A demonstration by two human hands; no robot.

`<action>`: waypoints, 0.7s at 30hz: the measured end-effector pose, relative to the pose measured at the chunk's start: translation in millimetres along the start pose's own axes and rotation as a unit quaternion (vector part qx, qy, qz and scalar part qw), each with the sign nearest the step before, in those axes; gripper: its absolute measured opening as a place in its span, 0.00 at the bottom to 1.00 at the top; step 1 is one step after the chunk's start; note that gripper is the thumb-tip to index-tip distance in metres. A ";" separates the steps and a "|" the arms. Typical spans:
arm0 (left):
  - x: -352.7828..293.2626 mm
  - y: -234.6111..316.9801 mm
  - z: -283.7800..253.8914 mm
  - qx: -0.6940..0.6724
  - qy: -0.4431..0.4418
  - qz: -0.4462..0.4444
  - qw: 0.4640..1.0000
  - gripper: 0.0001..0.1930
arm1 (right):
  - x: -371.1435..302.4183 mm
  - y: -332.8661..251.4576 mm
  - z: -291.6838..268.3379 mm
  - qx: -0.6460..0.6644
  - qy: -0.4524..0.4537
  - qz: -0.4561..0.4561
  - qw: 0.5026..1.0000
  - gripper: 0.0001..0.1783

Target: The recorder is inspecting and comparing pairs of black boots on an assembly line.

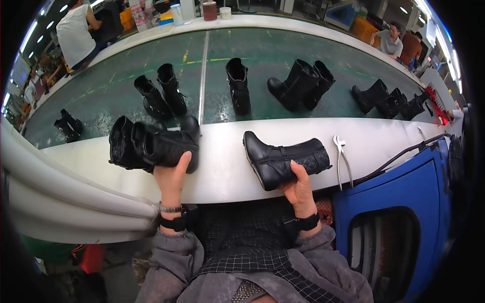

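My right hand (298, 190) grips a black boot (273, 157) by its shaft. The boot lies on its side with the toe pointing away and to the left; its shaft has a quilted panel and a strap. My left hand (171, 178) is closed around another black boot (164, 145), the thumb over its upper and the other fingers hidden beneath. Against that one, on the left, stands one more black boot (123, 142). Both held boots are over the white ledge (222, 174). Pincers (341, 159) with pale metal handles rest on the ledge, right of my right hand.
Beyond the ledge runs a green conveyor (212, 96) carrying several black boots (237, 86). A blue machine (394, 202) stands close on my right, a dark cable beside it. Thick white ducting (76, 194) bulges at left. People sit along the far side.
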State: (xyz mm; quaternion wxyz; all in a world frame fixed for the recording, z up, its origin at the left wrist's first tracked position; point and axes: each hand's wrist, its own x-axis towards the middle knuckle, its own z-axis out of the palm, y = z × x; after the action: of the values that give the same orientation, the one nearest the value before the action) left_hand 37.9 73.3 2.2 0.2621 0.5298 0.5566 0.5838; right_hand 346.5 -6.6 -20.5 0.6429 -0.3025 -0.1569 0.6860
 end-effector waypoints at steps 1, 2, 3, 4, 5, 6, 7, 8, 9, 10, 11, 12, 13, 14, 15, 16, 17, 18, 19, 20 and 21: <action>-4.8 3.3 2.9 -0.103 -0.003 0.005 0.995 0.24 | 0.2 1.2 0.2 0.001 -0.009 0.000 1.000 0.24; -12.2 5.6 9.7 -0.145 0.000 -0.004 0.989 0.25 | 0.4 2.4 -0.7 -0.004 -0.015 -0.001 1.000 0.24; -26.2 8.6 12.4 -0.230 -0.051 -0.161 0.958 0.27 | 1.1 4.6 -0.7 -0.004 -0.012 -0.015 1.000 0.25; -42.2 12.8 18.0 -0.253 -0.064 -0.241 0.935 0.24 | 0.2 6.0 -1.0 -0.008 -0.005 -0.028 1.000 0.25; -55.1 14.6 29.0 -0.311 -0.055 -0.275 0.908 0.22 | -0.5 8.0 -1.4 -0.019 0.014 -0.043 0.999 0.25; -65.2 15.8 40.5 -0.339 -0.051 -0.298 0.891 0.21 | -1.8 9.9 -1.7 -0.010 0.004 -0.052 0.999 0.25; -75.4 17.2 47.0 -0.351 -0.068 -0.283 0.890 0.21 | -3.6 11.7 -2.3 -0.007 0.006 -0.063 0.998 0.25; -81.7 17.4 53.6 -0.365 -0.078 -0.274 0.886 0.22 | -5.4 13.4 -3.1 -0.006 0.008 -0.073 0.997 0.25; -85.4 17.3 58.7 -0.373 -0.087 -0.273 0.882 0.22 | -7.0 14.4 -4.0 -0.004 0.004 -0.079 0.997 0.24; -86.8 16.2 61.6 -0.380 -0.096 -0.288 0.873 0.23 | -8.8 15.5 -5.4 -0.003 -0.001 -0.084 0.996 0.24; -87.4 16.4 64.6 -0.406 -0.103 -0.290 0.861 0.23 | -10.5 15.9 -6.2 -0.002 -0.005 -0.090 0.996 0.24; -87.7 15.7 67.8 -0.425 -0.104 -0.298 0.849 0.23 | -11.1 16.7 -7.2 -0.002 -0.004 -0.099 0.995 0.24; -87.5 15.8 70.2 -0.449 -0.106 -0.301 0.835 0.22 | -11.6 17.0 -7.7 0.001 -0.003 -0.101 0.995 0.24; -88.1 16.3 71.7 -0.429 -0.109 -0.295 0.847 0.22 | -11.4 17.4 -7.9 0.004 -0.002 -0.104 0.995 0.25; -89.7 16.7 73.0 -0.415 -0.113 -0.285 0.857 0.23 | -10.8 17.7 -8.1 0.007 -0.002 -0.106 0.994 0.25; -91.0 17.5 74.1 -0.399 -0.115 -0.278 0.866 0.23 | -10.1 17.7 -7.9 0.008 -0.004 -0.108 0.994 0.25; -92.5 17.5 75.3 -0.401 -0.118 -0.268 0.868 0.23 | -9.4 18.0 -7.9 0.009 -0.007 -0.110 0.994 0.25; -93.2 17.7 76.0 -0.402 -0.120 -0.262 0.869 0.23 | -8.8 18.0 -7.5 0.009 -0.002 -0.112 0.994 0.25; -94.4 17.0 76.3 -0.402 -0.121 -0.256 0.871 0.24 | -8.6 18.0 -7.7 0.011 -0.009 -0.112 0.994 0.24; -93.9 15.8 77.0 -0.397 -0.124 -0.247 0.875 0.25 | -8.7 17.9 -7.9 0.012 -0.009 -0.112 0.994 0.24; -93.8 14.3 77.2 -0.399 -0.123 -0.246 0.875 0.25 | -9.0 17.9 -8.3 0.010 -0.008 -0.110 0.994 0.24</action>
State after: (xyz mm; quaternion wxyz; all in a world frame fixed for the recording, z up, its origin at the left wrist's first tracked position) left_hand 140.6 14.5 -29.1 0.6529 0.2938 0.3522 0.6028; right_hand 337.5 -19.0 -35.7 0.7161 -0.2713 -0.1876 0.6151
